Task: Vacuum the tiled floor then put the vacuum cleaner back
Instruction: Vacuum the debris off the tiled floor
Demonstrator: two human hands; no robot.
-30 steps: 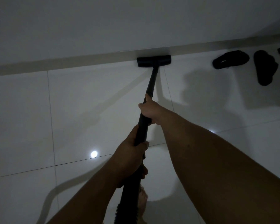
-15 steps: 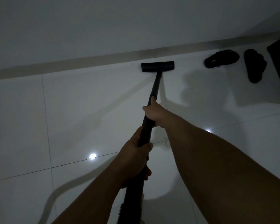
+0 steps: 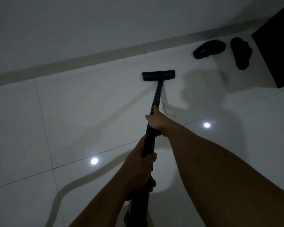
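Both hands (image 3: 156,122) grip vacuum wand (image 3: 156,97); slippers (image 3: 209,49) lie near floor head (image 3: 158,75).

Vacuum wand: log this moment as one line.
phase: vacuuming | both hands on vacuum wand | floor head on tiled floor, short of skirting

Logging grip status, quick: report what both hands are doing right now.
Left hand: closed around the vacuum wand, nearer the body.
Right hand: closed around the same wand, farther down toward the floor head.
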